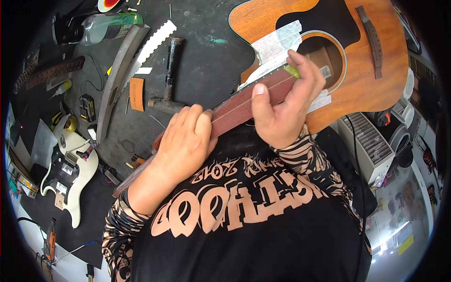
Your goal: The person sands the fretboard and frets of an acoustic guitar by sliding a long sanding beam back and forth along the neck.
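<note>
An acoustic guitar [376, 28] lies at the upper right, its neck [235, 110] slanting down to the left across the person's front. My left hand [185, 141] is wrapped round the neck at its middle, fingers over the top. Near the body end, my right hand [286, 101] has its thumb on the fretboard and its fingers curled at the far edge. Beside those fingers shows a small yellow-green piece [291, 71]. Whitish masking tape [279, 44] covers the guitar top by the soundhole [336, 58].
On the dark bench lie a hammer [173, 70], a curved metal bar [117, 80], a notched white strip [157, 44], a brown block [136, 94] and a green bottle [110, 27]. A white electric guitar body [84, 174] is at left, a slotted white box [369, 145] at right.
</note>
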`<move>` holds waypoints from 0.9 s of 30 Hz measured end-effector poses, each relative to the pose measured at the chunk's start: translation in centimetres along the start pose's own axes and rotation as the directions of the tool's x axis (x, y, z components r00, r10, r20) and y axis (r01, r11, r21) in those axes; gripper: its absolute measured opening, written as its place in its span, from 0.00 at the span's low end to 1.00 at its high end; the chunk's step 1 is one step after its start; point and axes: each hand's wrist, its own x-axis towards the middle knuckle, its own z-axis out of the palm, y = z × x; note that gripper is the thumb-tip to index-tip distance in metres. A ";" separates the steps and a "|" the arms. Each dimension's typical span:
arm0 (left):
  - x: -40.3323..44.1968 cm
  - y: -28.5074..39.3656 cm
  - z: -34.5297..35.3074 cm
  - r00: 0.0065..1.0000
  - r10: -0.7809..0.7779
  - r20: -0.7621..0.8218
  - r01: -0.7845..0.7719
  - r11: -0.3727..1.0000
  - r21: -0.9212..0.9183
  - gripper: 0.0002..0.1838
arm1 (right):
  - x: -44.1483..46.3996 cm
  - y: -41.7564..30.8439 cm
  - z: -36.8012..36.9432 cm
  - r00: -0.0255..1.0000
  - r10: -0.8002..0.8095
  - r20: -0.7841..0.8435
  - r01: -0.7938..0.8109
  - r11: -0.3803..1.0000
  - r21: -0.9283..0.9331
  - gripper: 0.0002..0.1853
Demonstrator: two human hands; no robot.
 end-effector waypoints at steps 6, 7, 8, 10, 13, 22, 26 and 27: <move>7.8 3.1 -0.3 0.990 0.110 -0.088 -0.116 0.990 -0.074 0.23 | 5.8 4.8 -4.8 0.997 -0.077 -0.013 0.075 0.990 -0.119 0.34; 9.2 3.6 -0.1 0.986 0.128 -0.110 -0.137 0.988 -0.075 0.21 | 6.7 5.7 -5.5 0.998 -0.062 -0.027 0.059 0.993 -0.099 0.34; 10.3 4.0 0.0 0.980 0.146 -0.133 -0.157 0.985 -0.074 0.20 | 7.7 7.0 -6.4 0.997 -0.039 -0.061 0.029 0.988 -0.154 0.31; 11.7 4.5 0.0 0.976 0.151 -0.155 -0.165 0.983 -0.079 0.19 | 9.0 7.1 -7.3 0.994 0.038 -0.103 -0.060 0.973 -0.222 0.29; 11.5 4.4 0.1 0.970 0.153 -0.188 -0.170 0.982 -0.079 0.19 | 8.7 7.2 -7.2 0.995 0.015 -0.103 -0.041 0.967 -0.252 0.29; 0.2 -0.3 -0.4 0.999 0.025 -0.029 -0.025 1.000 -0.006 0.28 | 0.3 0.0 0.3 1.000 -0.002 -0.017 0.001 0.999 -0.035 0.39; 0.8 0.0 -0.6 1.000 0.010 0.017 -0.010 1.000 0.009 0.29 | 0.5 0.3 -0.1 1.000 0.012 -0.026 -0.013 1.000 -0.028 0.38; 2.1 0.3 -0.3 0.998 0.056 -0.042 -0.056 0.998 -0.001 0.28 | 1.6 1.2 -0.8 0.999 -0.016 -0.034 0.015 0.999 -0.050 0.38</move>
